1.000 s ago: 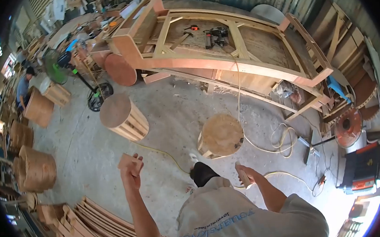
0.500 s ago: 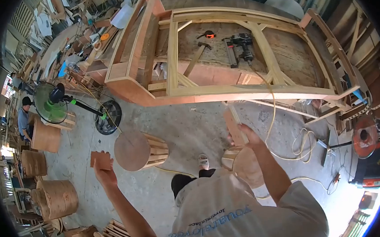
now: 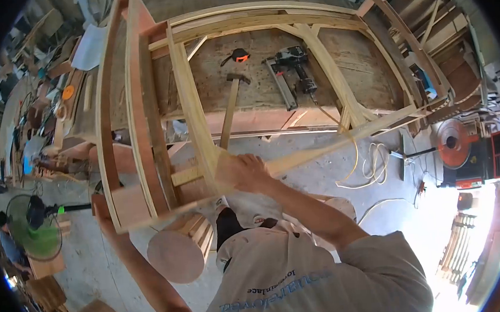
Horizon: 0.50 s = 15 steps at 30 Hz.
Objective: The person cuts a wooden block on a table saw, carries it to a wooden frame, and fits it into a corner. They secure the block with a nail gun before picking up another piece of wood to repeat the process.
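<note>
A large wooden furniture frame [image 3: 195, 122] spans the view in front of me, one end reaching toward me at the left. My left hand [image 3: 111, 222] is at its near left corner, closed on a small reddish-brown wood block [image 3: 98, 207]; the frame partly hides the fingers. At the front rail, my right hand [image 3: 246, 173] is closed over a short wooden board [image 3: 225, 168], blurred by motion and overlapping the frame. Inside the frame's outline lie a hammer [image 3: 232, 108], a black and orange tape measure [image 3: 237, 56] and a black nail gun [image 3: 293, 66].
Round wooden stools [image 3: 176, 255] stand on the concrete floor below the frame. A green fan [image 3: 34, 226] is at the left, with a person [image 3: 12, 248] beyond it. A yellow hose [image 3: 355, 166] trails at the right near a red fan [image 3: 453, 142]. Cluttered tools fill the left bench.
The frame now appears closer and lower. My left hand has come up against its left corner with the block. My right hand has moved left with the board, onto the front rail.
</note>
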### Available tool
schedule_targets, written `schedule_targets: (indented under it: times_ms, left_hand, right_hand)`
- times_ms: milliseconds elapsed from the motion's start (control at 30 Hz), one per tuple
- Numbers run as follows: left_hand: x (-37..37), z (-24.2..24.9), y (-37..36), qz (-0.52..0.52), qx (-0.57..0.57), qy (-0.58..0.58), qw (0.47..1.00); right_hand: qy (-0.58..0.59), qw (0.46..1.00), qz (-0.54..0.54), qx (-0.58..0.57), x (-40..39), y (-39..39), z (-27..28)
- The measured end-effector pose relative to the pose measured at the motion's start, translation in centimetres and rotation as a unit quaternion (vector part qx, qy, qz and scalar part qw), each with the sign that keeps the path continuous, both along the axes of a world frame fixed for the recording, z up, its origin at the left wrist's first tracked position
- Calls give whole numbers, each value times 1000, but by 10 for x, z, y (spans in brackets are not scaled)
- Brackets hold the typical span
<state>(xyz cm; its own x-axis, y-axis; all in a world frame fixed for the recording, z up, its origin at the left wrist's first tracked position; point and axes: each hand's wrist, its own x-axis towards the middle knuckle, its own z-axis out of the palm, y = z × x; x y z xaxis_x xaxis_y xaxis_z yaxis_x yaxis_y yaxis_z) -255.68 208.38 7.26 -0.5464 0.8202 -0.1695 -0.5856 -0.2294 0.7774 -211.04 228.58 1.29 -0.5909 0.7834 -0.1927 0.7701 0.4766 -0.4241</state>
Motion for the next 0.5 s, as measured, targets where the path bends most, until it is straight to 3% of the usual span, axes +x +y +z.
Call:
schedule_targets:
  times_ms: [67, 133, 200, 333, 367, 400, 433, 500]
  left_hand:
    - [12, 1, 37, 59, -28, -69, 995]
    - [10, -2, 55, 45, -59, -67, 995]
    - [8, -2, 80, 32, -88, -55, 994]
    - [17, -7, 120, 35, -124, -31, 991]
    - [22, -6, 121, 44, -134, -24, 990]
    - [28, -6, 121, 56, -142, -17, 988]
    - [34, -3, 121, 70, -149, -8, 986]
    - [46, 7, 125, 92, -161, 11, 983]
  right_hand:
    - [81, 997, -7, -17, -4, 5, -11]
    - [95, 994, -49, 14, 3, 30, -6]
    - [202, 936, -266, -113, 12, 67, -29]
    - [98, 922, -289, -238, -12, 137, -89]
    - [137, 896, -325, -268, -30, 144, -132]
    - [175, 869, -357, -296, -50, 154, -131]
    - [229, 809, -369, -396, -58, 161, -127]
    - [265, 794, -366, -407, -70, 165, -136]
